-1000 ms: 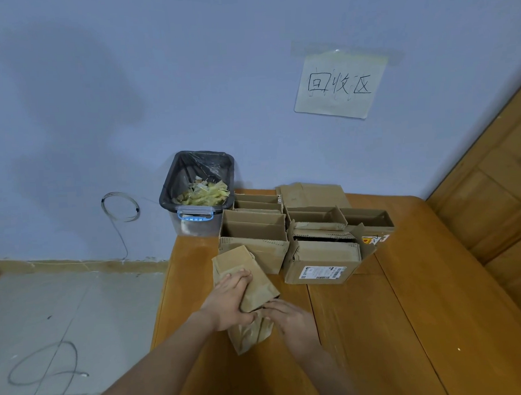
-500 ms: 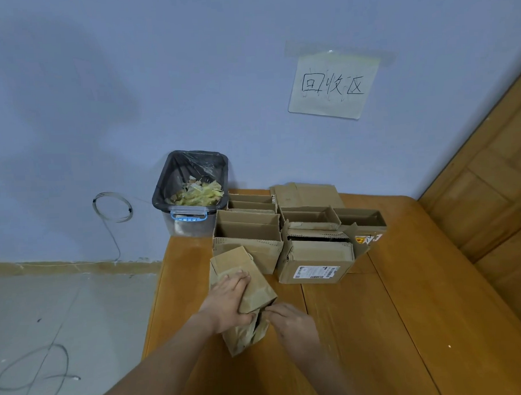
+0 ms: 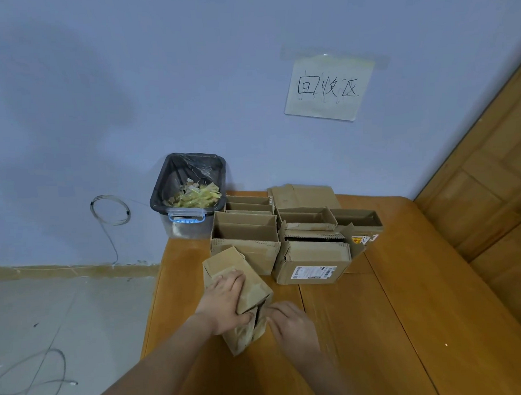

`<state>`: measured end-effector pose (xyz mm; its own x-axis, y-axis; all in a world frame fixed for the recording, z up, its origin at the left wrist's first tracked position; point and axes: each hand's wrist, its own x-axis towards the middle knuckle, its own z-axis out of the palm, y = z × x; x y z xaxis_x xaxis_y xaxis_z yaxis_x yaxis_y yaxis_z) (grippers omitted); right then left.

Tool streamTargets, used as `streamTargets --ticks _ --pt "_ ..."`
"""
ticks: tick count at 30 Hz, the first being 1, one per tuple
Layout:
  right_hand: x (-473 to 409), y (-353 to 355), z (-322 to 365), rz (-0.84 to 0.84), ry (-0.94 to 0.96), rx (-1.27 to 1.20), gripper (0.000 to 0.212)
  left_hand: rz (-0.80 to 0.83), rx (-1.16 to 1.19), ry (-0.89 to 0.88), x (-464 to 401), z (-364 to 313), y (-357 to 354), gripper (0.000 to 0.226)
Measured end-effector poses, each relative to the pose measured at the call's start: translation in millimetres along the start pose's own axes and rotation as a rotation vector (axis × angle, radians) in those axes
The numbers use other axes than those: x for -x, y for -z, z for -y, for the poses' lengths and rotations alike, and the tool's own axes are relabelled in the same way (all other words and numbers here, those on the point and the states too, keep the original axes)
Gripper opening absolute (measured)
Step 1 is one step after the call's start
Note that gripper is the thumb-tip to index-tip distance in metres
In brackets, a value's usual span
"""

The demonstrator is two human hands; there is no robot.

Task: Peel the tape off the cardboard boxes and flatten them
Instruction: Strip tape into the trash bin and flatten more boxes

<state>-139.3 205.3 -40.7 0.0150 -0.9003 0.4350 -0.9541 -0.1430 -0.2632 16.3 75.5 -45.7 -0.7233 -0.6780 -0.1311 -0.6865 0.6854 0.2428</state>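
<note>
The left hand (image 3: 225, 303) grips a small box (image 3: 251, 290): four fingers lie flat over its top face and the thumb hooks under the near edge, as it did half a second ago. The right hand (image 3: 291, 318) is blurred at the box's near right corner; its fingers touch the cardboard there, but whether they pinch a flap or tape cannot be told. It sits a little further from the left thumb than before, and a dark gap now shows at the box's near end.

The box lies tilted on the table (image 3: 378, 326), its far end just in front of the open boxes (image 3: 246, 236), as before. Right of those stands a labelled box (image 3: 313, 263), with more boxes behind it. A bin (image 3: 190, 182) lined with a black bag, holding yellowish tape scraps (image 3: 198, 195), stands left of the open boxes. A paper sign (image 3: 327, 88) is taped to the wall above. A wire coil (image 3: 110, 210) hangs left of the bin.
</note>
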Motion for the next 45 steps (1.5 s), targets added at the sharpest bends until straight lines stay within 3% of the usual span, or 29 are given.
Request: streamTargets --ticks 7,20,26,28,30,32,35,38,45 --pt "-21.8 4.9 5.1 -0.061 0.018 -0.031 0.022 0.013 -0.244 -0.114 1.4 -9.1 22.0 0.093" --pt "-49.5 24.6 -1.0 -0.144 -0.062 -0.106 0.019 0.125 -0.261 -0.165 -14.8 -14.7 42.5 0.12" --pt "-62.0 30.8 0.3 -0.21 -0.08 -0.161 0.012 0.058 0.07 -0.149 -15.6 -15.4 32.5 0.116" --pt "-61.9 27.3 -0.3 -0.144 -0.144 -0.168 0.012 0.047 0.255 -0.089 -11.0 -14.2 23.8 0.115" --pt "-56.6 17.3 -3.0 0.054 -0.24 -0.176 0.025 0.093 0.352 -0.051 -3.0 -8.7 11.7 0.115" --pt "-46.2 3.7 -4.0 0.247 -0.283 -0.188 0.036 0.147 0.366 -0.033 6.5 -0.4 -1.4 0.117" --pt "-28.7 -14.8 3.0 0.378 -0.292 -0.229 0.043 0.172 0.349 -0.012 16.6 10.6 -12.7 0.119" --pt "-17.6 -25.9 6.2 0.384 -0.282 -0.217 0.048 0.165 0.34 -0.002 19.9 17.0 -12.5 0.119" --pt "-24.3 -30.8 8.1 0.296 -0.318 -0.063 0.031 0.164 0.324 -0.012 15.9 19.0 -15.0 0.12"
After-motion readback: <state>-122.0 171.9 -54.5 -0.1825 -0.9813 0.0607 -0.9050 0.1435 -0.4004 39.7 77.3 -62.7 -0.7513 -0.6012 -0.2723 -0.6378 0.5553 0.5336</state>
